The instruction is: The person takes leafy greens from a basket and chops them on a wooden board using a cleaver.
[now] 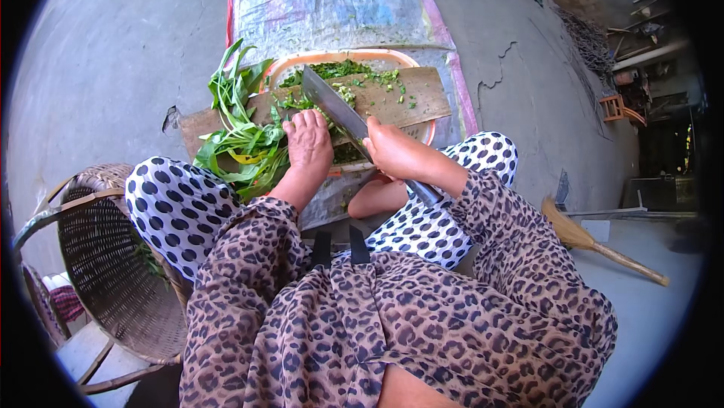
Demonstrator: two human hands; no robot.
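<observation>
My right hand (396, 150) grips a cleaver (339, 108) by its handle. The broad metal blade slants up and to the left, its far end over the wooden board (407, 97). Beside the blade, my left hand (310, 139) presses a bunch of leafy green stalks (246, 142) against the board. Long leaves and stems spill off the board's left part. Chopped greens (342, 70) lie behind the board, in an orange-rimmed plastic basket (362, 56), with small bits scattered on the wood. The board rests across this basket, which is partly hidden beneath it.
A flattened woven plastic sack (339, 3) lies under the basket on the cracked concrete floor (130, 51). A wicker basket (121, 272) leans at my left, some greens inside. A straw broom (599, 247) lies to my right. Sticks (582, 40) are heaped at the far right.
</observation>
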